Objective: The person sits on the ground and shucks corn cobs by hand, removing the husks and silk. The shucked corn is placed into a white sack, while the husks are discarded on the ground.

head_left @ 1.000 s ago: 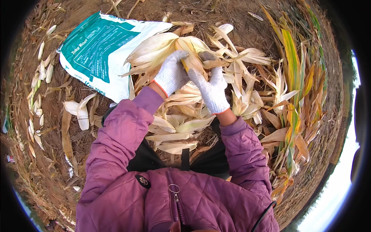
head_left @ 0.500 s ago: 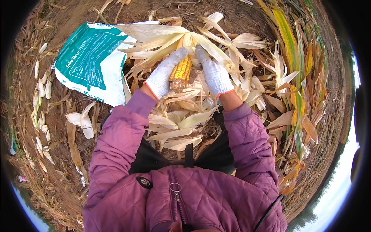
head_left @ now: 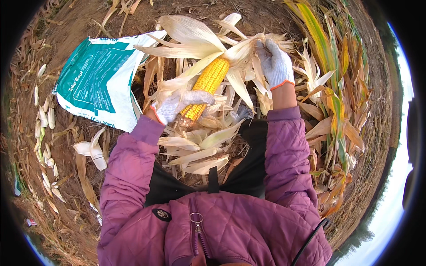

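A yellow ear of corn point(head_left: 208, 82) slants up to the right in front of me, its kernels bare for most of its length. My left hand point(head_left: 177, 105), in a white work glove with an orange cuff, is closed round the lower end of the ear. Pale dry husks point(head_left: 191, 35) spread out from the ear's far end. To the right of that end my right hand point(head_left: 273, 64), gloved the same way, grips the gathered husk leaves point(head_left: 245, 49) with bent fingers. The fingertips are partly hidden by the husk.
A teal and white sack point(head_left: 97, 80) lies on the soil to the left. Loose husks point(head_left: 202, 150) are heaped between my knees. Cut corn stalks with yellow-green leaves point(head_left: 330, 48) lie along the right, and more pale husks point(head_left: 46, 111) are strewn at the far left.
My hands have moved apart: the left down the ear to its lower end, the right up and rightward with husk leaves. Far more yellow kernels now show.
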The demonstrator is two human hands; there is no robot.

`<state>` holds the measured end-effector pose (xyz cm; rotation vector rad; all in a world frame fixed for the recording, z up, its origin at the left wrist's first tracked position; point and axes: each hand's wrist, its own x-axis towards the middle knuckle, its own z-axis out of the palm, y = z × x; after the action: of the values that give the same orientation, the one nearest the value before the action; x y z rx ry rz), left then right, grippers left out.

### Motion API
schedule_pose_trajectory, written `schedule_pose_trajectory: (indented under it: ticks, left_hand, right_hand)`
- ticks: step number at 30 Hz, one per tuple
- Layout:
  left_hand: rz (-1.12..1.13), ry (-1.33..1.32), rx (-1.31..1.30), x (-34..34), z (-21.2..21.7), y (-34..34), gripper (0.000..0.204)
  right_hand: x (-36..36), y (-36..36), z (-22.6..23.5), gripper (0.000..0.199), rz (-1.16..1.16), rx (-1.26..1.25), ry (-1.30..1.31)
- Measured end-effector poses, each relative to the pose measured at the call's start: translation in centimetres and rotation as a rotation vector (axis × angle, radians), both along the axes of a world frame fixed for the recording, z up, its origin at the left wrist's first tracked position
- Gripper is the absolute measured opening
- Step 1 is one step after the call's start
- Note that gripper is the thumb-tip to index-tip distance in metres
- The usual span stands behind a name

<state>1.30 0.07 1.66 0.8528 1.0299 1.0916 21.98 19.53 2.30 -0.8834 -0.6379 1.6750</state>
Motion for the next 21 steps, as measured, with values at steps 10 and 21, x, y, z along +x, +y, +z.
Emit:
schedule_pose_trajectory:
  ticks: [10, 21]
  left_hand:
    - [0.311, -0.124, -0.215, -2.1, -2.0, 1.1, 0.037]
    - [0.324, 0.522, 0.203, -0.9, 0.7, 1.1, 0.054]
  right_hand:
    - [-1.6, -2.6, 4.0, 0.045, -0.359, 0.537, -0.771]
    - [-6.7, -9.3, 0.4, 0.040, 0.872, 0.455, -0.731]
